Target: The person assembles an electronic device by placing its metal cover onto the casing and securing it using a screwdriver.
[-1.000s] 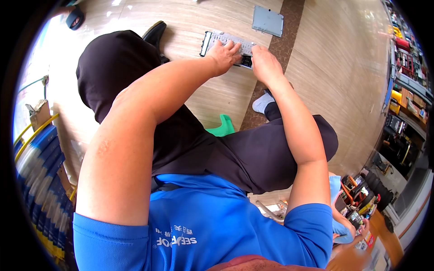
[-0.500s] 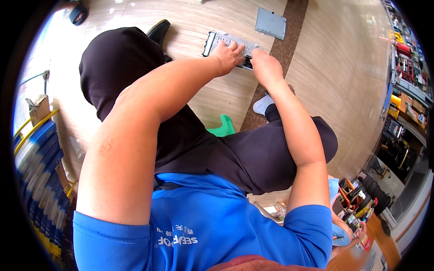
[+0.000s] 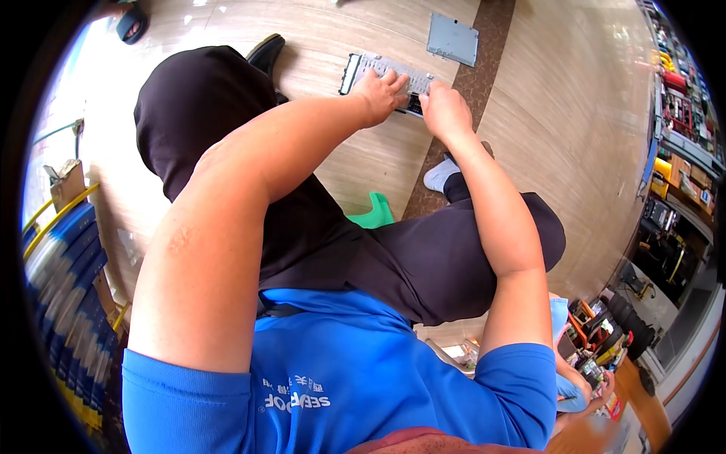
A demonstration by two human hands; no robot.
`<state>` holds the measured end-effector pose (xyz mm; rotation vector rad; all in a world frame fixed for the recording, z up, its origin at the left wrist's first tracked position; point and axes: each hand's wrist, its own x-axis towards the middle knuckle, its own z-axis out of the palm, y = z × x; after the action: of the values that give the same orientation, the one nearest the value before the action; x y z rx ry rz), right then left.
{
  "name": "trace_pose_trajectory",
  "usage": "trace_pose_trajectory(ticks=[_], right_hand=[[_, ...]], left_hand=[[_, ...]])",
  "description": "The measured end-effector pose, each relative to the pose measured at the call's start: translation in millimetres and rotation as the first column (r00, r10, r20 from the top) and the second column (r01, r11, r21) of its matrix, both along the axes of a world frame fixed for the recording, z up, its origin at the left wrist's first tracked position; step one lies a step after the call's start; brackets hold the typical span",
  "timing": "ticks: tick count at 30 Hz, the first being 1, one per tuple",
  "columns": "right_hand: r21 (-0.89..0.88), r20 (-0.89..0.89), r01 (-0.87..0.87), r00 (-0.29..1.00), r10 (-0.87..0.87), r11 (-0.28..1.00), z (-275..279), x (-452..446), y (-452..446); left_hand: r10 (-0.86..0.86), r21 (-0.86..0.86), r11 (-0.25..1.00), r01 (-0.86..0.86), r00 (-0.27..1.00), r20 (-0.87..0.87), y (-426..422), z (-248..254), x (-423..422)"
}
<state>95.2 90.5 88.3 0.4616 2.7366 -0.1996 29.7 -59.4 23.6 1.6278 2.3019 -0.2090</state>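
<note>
A slim rectangular device (image 3: 416,85) lies on the floor in front of me, with a silver metal plate full of small marks and a dark section at its near right edge. My left hand (image 3: 382,97) rests on the plate with its fingers spread. At the device's right end is my right hand (image 3: 448,110), its fingers curled closed and pointing down at the dark section. Whatever those fingers pinch, if anything, is hidden. Beyond them a flat grey cover (image 3: 453,39) with slots along one edge lies apart on the tiles.
Between my legs shows a green plastic piece (image 3: 372,212), perhaps a stool. Blue packages (image 3: 68,280) are stacked at the left. Shelves of goods (image 3: 684,136) line the right side. Another person's arm (image 3: 572,378) shows at lower right, and a sandalled foot (image 3: 132,24) at upper left.
My right hand has shifted very slightly at the device's right end. My left hand stays on the plate, and the device and grey cover have not moved.
</note>
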Motion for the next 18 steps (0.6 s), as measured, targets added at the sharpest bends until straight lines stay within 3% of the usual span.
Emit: trace_pose_trajectory(ticks=[4,6,10,13,15,18], right_hand=[[-0.029,0.029,-0.18,0.983,0.181,0.983,0.4,2.1,1.8],[0.033,-0.045,-0.337,0.94,0.338,0.941,-11.2,4.6,8.3],[-0.013,-0.034,-0.337,0.941,0.336,0.942,-6.9,3.9,6.0],[-0.043,-0.02,-0.219,0.976,0.218,0.975,-8.0,2.0,3.7],[-0.114,-0.049,0.016,0.999,-0.022,0.993,-14.2,0.8,9.4],[-0.155,-0.133,0.055,0.988,-0.076,0.986,-20.3,1.7,13.6]], left_hand=[[0.003,0.002,1.0,-0.003,1.0,0.014,0.6,-1.7,-0.8],[0.006,0.011,1.0,-0.006,1.0,0.009,1.0,-4.1,-0.8],[0.006,0.019,1.0,-0.006,1.0,0.008,-0.3,-3.4,-0.3],[0.009,0.012,1.0,-0.009,1.0,0.011,-0.1,-3.9,-0.4],[0.008,0.01,1.0,-0.008,1.0,-0.003,0.6,-5.2,0.9],[-0.001,-0.009,1.0,0.001,1.0,-0.019,0.6,-3.6,0.9]])
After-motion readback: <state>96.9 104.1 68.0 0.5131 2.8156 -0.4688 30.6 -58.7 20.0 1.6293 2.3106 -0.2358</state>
